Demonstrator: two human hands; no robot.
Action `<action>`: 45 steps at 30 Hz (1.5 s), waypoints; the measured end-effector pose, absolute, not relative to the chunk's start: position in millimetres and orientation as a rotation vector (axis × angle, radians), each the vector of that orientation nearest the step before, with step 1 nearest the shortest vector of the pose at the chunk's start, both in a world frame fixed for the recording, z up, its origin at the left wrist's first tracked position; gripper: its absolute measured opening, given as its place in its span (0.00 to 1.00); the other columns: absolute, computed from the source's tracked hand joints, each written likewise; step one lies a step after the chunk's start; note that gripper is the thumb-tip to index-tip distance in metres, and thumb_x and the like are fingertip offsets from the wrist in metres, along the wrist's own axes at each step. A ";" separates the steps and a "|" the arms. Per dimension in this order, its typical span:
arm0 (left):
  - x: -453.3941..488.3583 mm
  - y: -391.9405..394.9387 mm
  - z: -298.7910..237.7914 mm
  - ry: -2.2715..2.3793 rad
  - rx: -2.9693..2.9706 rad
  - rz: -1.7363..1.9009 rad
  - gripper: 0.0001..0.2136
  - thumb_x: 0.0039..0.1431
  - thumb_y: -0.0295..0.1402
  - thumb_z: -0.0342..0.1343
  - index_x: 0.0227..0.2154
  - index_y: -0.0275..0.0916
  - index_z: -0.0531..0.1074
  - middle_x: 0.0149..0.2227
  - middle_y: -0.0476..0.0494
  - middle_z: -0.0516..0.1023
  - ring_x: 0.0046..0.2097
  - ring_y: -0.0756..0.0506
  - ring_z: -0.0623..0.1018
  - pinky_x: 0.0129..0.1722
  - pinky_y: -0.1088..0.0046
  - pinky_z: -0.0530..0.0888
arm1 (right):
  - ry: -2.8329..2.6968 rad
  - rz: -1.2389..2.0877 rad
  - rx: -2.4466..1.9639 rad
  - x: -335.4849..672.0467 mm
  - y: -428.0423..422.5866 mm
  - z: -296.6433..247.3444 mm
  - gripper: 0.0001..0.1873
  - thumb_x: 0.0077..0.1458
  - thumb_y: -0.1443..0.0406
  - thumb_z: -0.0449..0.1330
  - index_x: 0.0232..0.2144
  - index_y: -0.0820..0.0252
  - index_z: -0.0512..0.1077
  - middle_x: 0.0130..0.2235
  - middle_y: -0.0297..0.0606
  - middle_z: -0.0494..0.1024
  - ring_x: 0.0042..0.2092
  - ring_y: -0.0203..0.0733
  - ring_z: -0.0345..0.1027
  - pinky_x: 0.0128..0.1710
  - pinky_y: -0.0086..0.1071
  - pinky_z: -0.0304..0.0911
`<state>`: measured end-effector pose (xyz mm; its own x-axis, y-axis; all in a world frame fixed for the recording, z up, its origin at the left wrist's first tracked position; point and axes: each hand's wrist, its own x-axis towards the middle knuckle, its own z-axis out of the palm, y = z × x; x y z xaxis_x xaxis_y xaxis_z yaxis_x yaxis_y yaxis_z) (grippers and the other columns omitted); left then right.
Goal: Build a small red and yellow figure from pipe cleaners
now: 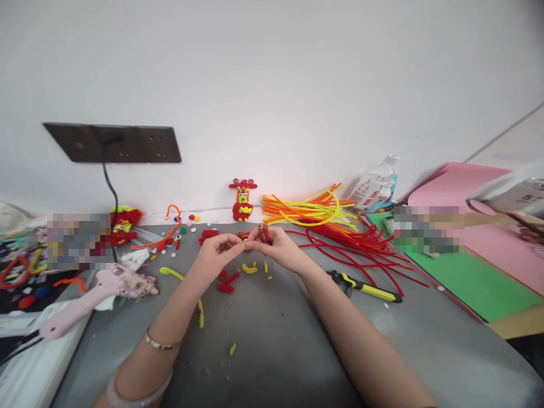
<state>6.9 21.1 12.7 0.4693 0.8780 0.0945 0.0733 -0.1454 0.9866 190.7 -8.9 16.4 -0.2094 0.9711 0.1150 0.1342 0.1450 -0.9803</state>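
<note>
My left hand (218,255) is closed, with its fingertips pinching a small red and yellow pipe-cleaner piece (245,240) that my fingers partly cover. My right hand (278,247) meets it from the other side, thumb and finger at the same piece. Tucked in the curled fingers of that hand is a red lighter (266,233), its metal end upward. On the grey table below my fingertips lie a curved yellow piece (249,268), some short yellow bits (266,267) and red folded pieces (228,281). A finished-looking red and yellow figure (242,202) stands behind, against the wall.
A pink glue gun (85,300) lies at left, below a wall socket (114,143). Yellow-handled pliers (369,288) rest right of my forearm. Orange and yellow pipe cleaners (306,209), red ones (357,243), a bottle (377,184) and green paper (480,289) are at right.
</note>
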 end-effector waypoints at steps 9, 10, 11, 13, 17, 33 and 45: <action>6.7 25.9 7.0 0.864 1.229 0.928 0.12 0.48 0.41 0.66 0.26 0.38 0.75 0.22 0.54 0.63 0.23 0.55 0.58 0.22 0.77 0.56 | -1.432 1.291 -1.060 200.0 -0.6 6.5 0.29 0.62 0.43 0.43 0.23 0.59 0.62 0.22 0.26 0.47 0.23 0.31 0.36 0.22 0.30 0.36; 6.8 26.1 7.1 0.860 1.215 0.931 0.12 0.47 0.41 0.66 0.26 0.38 0.75 0.21 0.54 0.63 0.23 0.55 0.58 0.22 0.77 0.56 | -1.467 1.256 -1.090 199.3 -0.8 6.1 0.29 0.62 0.44 0.43 0.21 0.59 0.59 0.22 0.26 0.47 0.23 0.31 0.37 0.23 0.30 0.36; 6.9 26.2 7.4 0.856 1.206 0.931 0.12 0.47 0.42 0.66 0.26 0.38 0.75 0.21 0.54 0.62 0.23 0.55 0.58 0.22 0.77 0.56 | -1.506 1.210 -1.116 198.2 -1.2 5.8 0.28 0.62 0.45 0.44 0.20 0.58 0.56 0.22 0.27 0.47 0.23 0.31 0.38 0.23 0.31 0.37; 7.2 26.1 8.1 0.850 1.197 0.926 0.12 0.47 0.42 0.66 0.25 0.37 0.75 0.21 0.54 0.62 0.23 0.55 0.58 0.22 0.77 0.56 | -1.573 1.104 -1.154 195.5 -2.3 4.7 0.28 0.62 0.46 0.45 0.19 0.57 0.51 0.21 0.27 0.48 0.24 0.32 0.39 0.24 0.31 0.38; 8.4 25.3 8.6 0.855 1.185 0.912 0.13 0.46 0.42 0.67 0.25 0.37 0.76 0.20 0.55 0.61 0.23 0.55 0.58 0.23 0.76 0.56 | -1.687 0.948 -1.190 193.3 -2.0 0.3 0.26 0.62 0.48 0.45 0.18 0.57 0.50 0.21 0.28 0.47 0.24 0.32 0.40 0.25 0.32 0.38; 8.9 20.6 10.4 0.839 1.261 0.837 0.14 0.48 0.43 0.65 0.27 0.37 0.75 0.20 0.54 0.62 0.24 0.54 0.58 0.24 0.75 0.55 | -1.779 0.861 -1.221 197.4 -1.7 -2.0 0.28 0.63 0.46 0.42 0.19 0.57 0.50 0.23 0.29 0.47 0.26 0.33 0.40 0.26 0.31 0.39; 9.6 22.5 11.5 0.845 1.240 0.867 0.14 0.46 0.44 0.66 0.25 0.37 0.75 0.20 0.54 0.61 0.23 0.54 0.57 0.24 0.74 0.54 | -1.813 0.871 -1.275 197.5 -2.4 -2.8 0.28 0.62 0.46 0.43 0.18 0.58 0.51 0.22 0.29 0.48 0.25 0.32 0.40 0.25 0.32 0.39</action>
